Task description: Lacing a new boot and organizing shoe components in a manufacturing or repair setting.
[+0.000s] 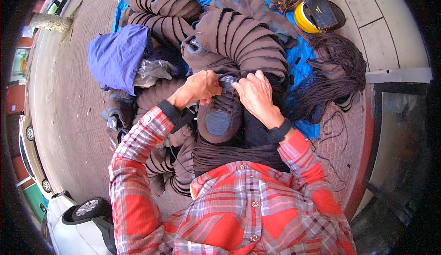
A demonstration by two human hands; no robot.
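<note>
A brown shoe upper with a grey-blue toe patch lies over my lap, toe toward me, dark laces crossing its front. My left hand is closed at its left eyelet edge, fingers curled in; whether a lace end is also pinched there is hidden. Across the opening, my right hand pinches the right edge near the top of the tongue between thumb and fingers. A thick bundle of dark laces rests across my lap, just below the toe.
Long nested stacks of brown uppers curve over a blue tarp. A loose heap of laces lies at right, below a yellow-rimmed round container. A purple cloth sits at left. A glass-panelled frame borders the right side.
</note>
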